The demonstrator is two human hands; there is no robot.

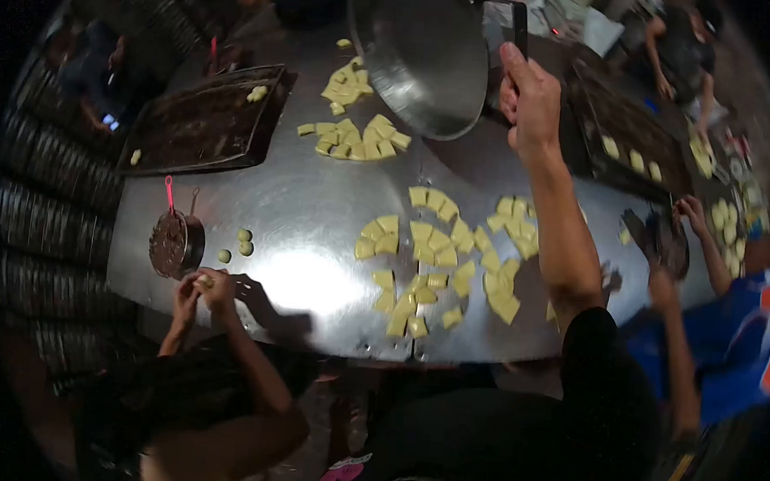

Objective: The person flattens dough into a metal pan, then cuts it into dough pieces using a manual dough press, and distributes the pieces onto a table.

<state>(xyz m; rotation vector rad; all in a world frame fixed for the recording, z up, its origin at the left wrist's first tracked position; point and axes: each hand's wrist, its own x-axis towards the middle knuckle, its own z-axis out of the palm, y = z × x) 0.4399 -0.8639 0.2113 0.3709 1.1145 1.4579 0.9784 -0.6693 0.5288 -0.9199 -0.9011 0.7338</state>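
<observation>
One tilted pan (420,64): right hand (531,104) holds forward-pointing handle (520,28)

The pan (412,55) is silver-grey, its handle (520,30) black. Pale yellow dough pieces (434,243) show against the steel-grey table (176,238), which carries a white glare. The trays (204,122) are dark brown, the filling (169,240) brown, and one spoon (170,193) pinkish red. A black shirt (480,428) bears a pink print (340,474); another person's shirt (710,345) is blue with orange and white.

The wide head view looks forward and down over the metal table (304,200) from its near edge.
</observation>
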